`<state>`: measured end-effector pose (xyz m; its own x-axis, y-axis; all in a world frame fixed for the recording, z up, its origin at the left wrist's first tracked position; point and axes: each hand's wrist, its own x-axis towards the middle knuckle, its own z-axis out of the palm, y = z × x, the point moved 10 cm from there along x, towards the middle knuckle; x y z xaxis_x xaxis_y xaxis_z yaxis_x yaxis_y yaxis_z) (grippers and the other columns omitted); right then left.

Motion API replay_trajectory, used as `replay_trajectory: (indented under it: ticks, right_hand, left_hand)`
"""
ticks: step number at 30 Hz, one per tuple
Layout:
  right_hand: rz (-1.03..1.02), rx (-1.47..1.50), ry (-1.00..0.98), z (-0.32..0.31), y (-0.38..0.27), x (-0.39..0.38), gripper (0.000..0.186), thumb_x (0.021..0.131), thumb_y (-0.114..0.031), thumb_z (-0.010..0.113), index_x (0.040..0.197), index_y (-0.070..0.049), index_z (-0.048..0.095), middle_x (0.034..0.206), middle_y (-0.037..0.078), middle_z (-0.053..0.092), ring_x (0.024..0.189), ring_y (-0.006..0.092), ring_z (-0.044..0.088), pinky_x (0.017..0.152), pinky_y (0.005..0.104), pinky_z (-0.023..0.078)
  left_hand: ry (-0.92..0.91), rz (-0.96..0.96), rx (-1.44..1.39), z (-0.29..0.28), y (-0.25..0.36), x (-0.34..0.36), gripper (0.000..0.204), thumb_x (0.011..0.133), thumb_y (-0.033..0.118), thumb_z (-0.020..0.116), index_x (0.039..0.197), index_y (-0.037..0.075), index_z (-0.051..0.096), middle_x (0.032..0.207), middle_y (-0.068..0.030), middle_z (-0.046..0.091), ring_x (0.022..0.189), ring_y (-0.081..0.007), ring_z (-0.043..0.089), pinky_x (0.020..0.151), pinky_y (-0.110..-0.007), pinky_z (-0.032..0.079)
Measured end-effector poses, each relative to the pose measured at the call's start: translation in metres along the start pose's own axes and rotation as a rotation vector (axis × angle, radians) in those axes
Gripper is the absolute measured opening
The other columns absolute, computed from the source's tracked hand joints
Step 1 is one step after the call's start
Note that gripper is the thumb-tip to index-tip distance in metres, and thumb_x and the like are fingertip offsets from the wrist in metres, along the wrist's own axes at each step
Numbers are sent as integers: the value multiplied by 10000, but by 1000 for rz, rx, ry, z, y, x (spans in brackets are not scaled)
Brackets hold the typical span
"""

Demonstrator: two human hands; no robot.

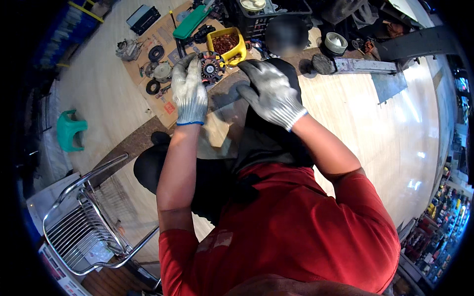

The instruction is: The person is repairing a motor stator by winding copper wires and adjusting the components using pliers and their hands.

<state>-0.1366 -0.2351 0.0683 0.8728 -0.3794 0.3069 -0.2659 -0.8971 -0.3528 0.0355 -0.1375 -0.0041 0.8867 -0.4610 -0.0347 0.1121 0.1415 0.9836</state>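
My left hand (pixel 189 91), in a grey-and-white knit work glove with a blue cuff edge, is closed at the left rim of a round slotted motor part (pixel 211 68). The part has a ringed metal centre, and its face is turned up toward me. My right hand (pixel 272 91), gloved the same way, hangs above my right knee. Its thumb stands apart from the fingers, and nothing shows in it. Its fingertips come close to a yellow container (pixel 241 51) full of small reddish-brown pieces (pixel 225 43).
Under the parts lies flattened cardboard (pixel 139 74). Black rings (pixel 156 53), a metal housing (pixel 161 72) and a green case (pixel 192 21) rest around it. A black crate (pixel 252 22), a white fan wheel (pixel 336 43), a green stool (pixel 71 130) and a chrome-framed chair (pixel 89 237) stand about.
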Motion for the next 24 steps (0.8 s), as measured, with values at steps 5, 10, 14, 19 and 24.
replay_trajectory:
  ticks: [5, 10, 14, 19, 24]
  right_hand:
    - [180, 299, -304, 59, -1, 19, 298, 964, -248, 474, 1095, -52, 656, 1064, 174, 652, 936, 353, 661, 786, 441, 543]
    - [87, 112, -225, 74, -4, 8, 280, 949, -189, 465, 1121, -73, 652, 1084, 127, 634, 863, 308, 670, 688, 426, 556]
    - [187, 144, -192, 79, 22, 5, 285, 954, -220, 473, 1122, -84, 659, 1096, 121, 654, 889, 308, 669, 707, 419, 553]
    - [11, 91, -97, 44, 27, -22, 302, 970, -259, 478, 1121, -79, 668, 1125, 140, 673, 910, 333, 676, 749, 426, 555]
    - [313, -79, -245, 17, 103, -103, 348, 995, -387, 487, 1040, -95, 670, 913, 184, 706, 786, 382, 684, 674, 486, 550]
  left_hand:
    - [-5, 64, -40, -8, 7, 5, 297, 975, 170, 605, 1191, -33, 587, 1091, -118, 642, 953, -162, 616, 850, -287, 515]
    - [55, -216, -435, -4, -3, -1, 272, 986, 96, 559, 1226, -33, 547, 1121, -155, 646, 921, -234, 684, 787, -347, 604]
    - [94, -368, -540, -3, -15, -4, 223, 997, 58, 491, 1204, -24, 508, 1134, -200, 644, 982, -308, 687, 839, -453, 613]
    - [171, -454, -627, -15, -31, 13, 255, 1018, 150, 449, 1209, 11, 544, 1207, -184, 628, 1131, -340, 620, 975, -555, 513]
    - [160, -414, -657, -22, -26, 21, 357, 1040, 202, 413, 1319, -5, 496, 1309, -196, 585, 1203, -334, 584, 1027, -517, 491]
